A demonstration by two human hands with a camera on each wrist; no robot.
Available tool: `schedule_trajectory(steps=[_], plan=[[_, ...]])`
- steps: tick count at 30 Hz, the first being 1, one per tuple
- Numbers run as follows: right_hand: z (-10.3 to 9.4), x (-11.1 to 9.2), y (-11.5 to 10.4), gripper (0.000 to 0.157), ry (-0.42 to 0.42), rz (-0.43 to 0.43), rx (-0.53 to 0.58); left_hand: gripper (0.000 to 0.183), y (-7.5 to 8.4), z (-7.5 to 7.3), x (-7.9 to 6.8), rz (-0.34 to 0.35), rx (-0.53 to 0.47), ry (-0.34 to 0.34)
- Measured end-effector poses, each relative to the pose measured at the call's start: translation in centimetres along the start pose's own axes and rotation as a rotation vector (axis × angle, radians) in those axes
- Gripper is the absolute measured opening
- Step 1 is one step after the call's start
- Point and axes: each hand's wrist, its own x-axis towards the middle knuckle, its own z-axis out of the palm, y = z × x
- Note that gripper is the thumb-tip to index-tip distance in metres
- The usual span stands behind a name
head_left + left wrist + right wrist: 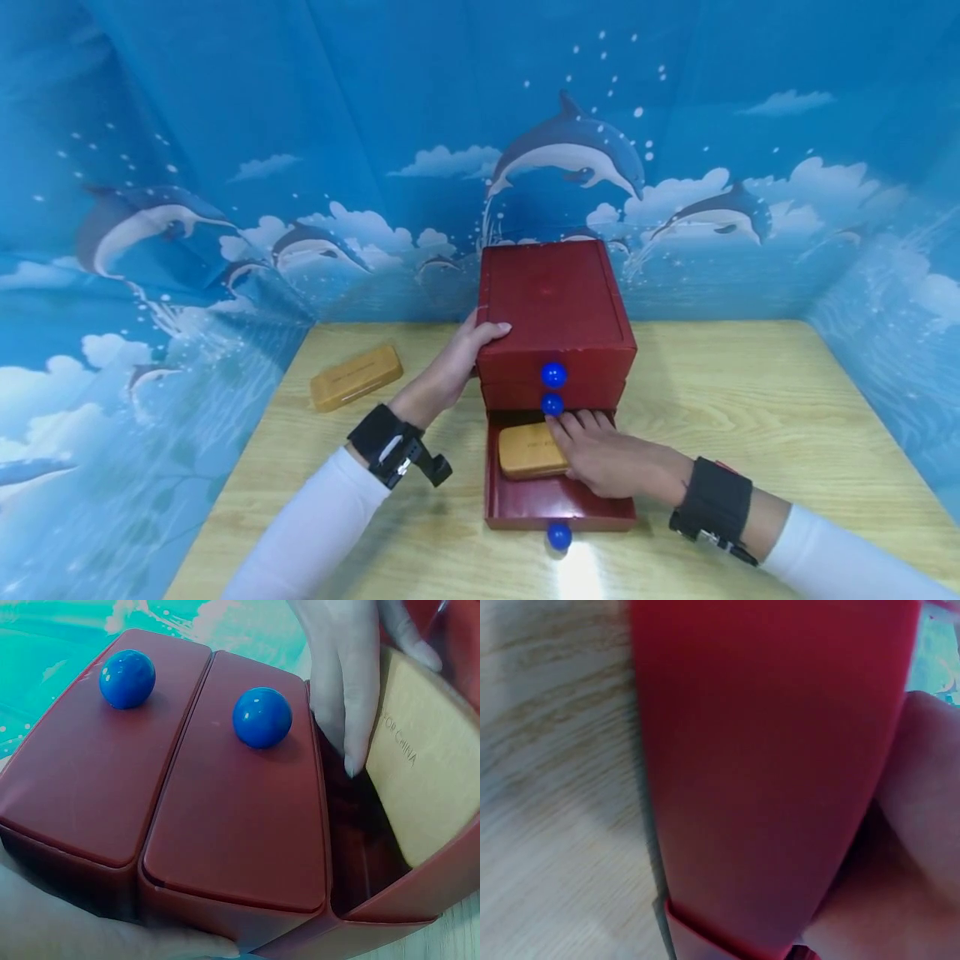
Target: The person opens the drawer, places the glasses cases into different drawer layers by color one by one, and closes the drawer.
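Note:
A red drawer cabinet (551, 300) stands on the table with its lowest drawer (525, 500) pulled out. My left hand (465, 346) holds the cabinet's left side, thumb over the top edge. In the open drawer lies a tan glasses-style case (532, 451) with small lettering. My right hand (603, 458) reaches into that drawer and grips the case's right end. The left wrist view shows fingers along one long side of the case (427, 757) and the thumb at the other. Only the drawer wall (765, 772) and part of the hand show in the right wrist view.
A second tan case (357, 378) lies on the table (750, 400) left of the cabinet. Blue round knobs (553, 375) stick out from the drawer fronts. A blue dolphin-print curtain (420, 100) surrounds the table at the back and sides.

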Motion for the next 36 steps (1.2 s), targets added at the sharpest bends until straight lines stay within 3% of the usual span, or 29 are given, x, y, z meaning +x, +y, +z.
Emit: schedule_trajectory(steps=[7, 18, 23, 27, 36], plan=[[0.5, 0.7, 0.1, 0.062, 0.038, 0.075, -0.024, 0.052, 1.6, 0.6, -1.1, -0.015, 0.015, 0.011], [0.8, 1.9, 0.4, 0.046, 0.065, 0.146, -0.028, 0.051, 1.9, 0.6, -1.0, -0.010, 0.001, 0.003], [0.7, 2.1, 0.3, 0.047, 0.052, 0.188, 0.003, 0.051, 0.7, 0.2, -0.1, -0.015, -0.013, 0.008], [1.0, 2.3, 0.0, 0.045, 0.100, 0.236, 0.033, 0.052, -0.3, -0.1, 0.5, -0.012, -0.023, 0.016], [1.9, 2.3, -0.6, 0.034, 0.194, 0.204, -0.133, 0.053, -0.9, -0.1, 0.5, 0.002, -0.027, 0.043]])
